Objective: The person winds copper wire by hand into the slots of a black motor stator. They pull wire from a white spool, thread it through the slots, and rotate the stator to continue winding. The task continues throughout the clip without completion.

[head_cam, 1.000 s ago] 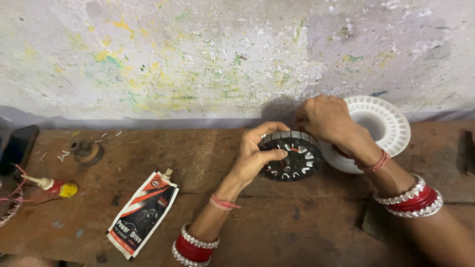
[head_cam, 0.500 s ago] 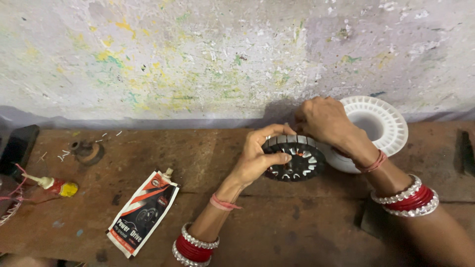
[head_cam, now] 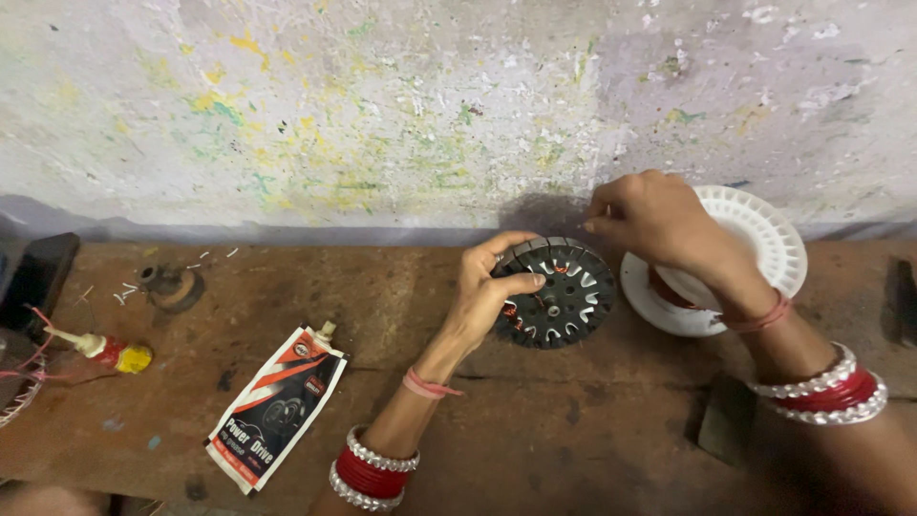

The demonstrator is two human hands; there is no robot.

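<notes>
left hand (head_cam: 482, 291) grips the black stator (head_cam: 559, 291), tilted on the bench (head_cam: 573, 430) by the wall. right hand (head_cam: 654, 220) pinches closed above it, before a white spool (head_cam: 764, 229).

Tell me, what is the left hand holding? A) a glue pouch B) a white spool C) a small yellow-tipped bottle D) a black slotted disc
D: the left hand grips the rim of the black slotted disc, while the pouch lies apart on the bench.
</notes>
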